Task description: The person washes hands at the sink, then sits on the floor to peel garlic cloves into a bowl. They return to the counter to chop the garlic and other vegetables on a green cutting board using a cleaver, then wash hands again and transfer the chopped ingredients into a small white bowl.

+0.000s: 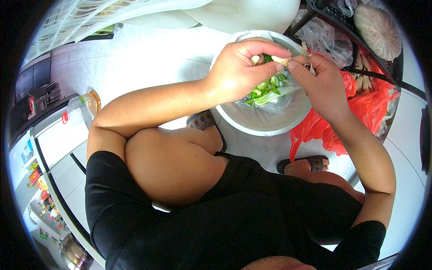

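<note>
My left hand [233, 72] pinches a pale peeled garlic clove [280, 61] between thumb and forefinger, with another pale clove [255, 60] tucked against its curled fingers. Meeting it from the other side, my right hand [325, 84] has its thumb and fingertips at that same clove. Within the right fingers are a whitish garlic piece [312, 70] and some dry papery skin [305, 49]. Both hands are above a round whitish basin [260, 130] on the floor. Inside, clear plastic film lies under cut green and white scallion-like stalks [266, 92], partly hidden by the hands.
To the right, a red plastic bag [364, 111] lies against a black rack [357, 33], which holds a beige ribbed squash-like thing [378, 32]. A clear plastic bottle [79, 109] stands at the left. White plastic basketwork [74, 23] and a smooth white form [249, 17] border the top.
</note>
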A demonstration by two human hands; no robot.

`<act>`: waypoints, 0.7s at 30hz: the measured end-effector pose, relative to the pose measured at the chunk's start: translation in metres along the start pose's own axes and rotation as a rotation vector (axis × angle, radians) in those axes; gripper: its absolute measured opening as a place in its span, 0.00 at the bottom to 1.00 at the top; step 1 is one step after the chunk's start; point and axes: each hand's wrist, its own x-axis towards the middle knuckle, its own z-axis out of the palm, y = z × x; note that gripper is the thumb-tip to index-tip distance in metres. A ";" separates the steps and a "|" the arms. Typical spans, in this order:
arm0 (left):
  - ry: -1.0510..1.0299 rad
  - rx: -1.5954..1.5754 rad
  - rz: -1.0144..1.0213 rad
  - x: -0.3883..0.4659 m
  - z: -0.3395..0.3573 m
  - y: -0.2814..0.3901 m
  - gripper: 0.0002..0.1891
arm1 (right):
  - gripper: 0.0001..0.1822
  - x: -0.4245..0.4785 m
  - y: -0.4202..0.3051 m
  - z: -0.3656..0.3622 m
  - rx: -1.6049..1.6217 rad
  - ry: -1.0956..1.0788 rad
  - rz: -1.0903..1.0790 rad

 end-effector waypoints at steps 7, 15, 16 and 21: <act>0.020 -0.033 0.038 0.001 -0.001 0.004 0.15 | 0.10 0.002 -0.021 -0.003 0.781 -0.225 0.541; 0.063 -0.085 0.025 0.002 0.001 0.003 0.15 | 0.11 -0.001 -0.026 0.008 0.993 -0.223 0.549; 0.067 -0.080 -0.024 0.001 0.001 0.007 0.15 | 0.11 0.000 -0.026 0.010 1.010 -0.224 0.555; 0.068 0.007 0.139 0.001 0.002 -0.011 0.15 | 0.10 0.003 -0.032 0.015 0.992 -0.210 0.606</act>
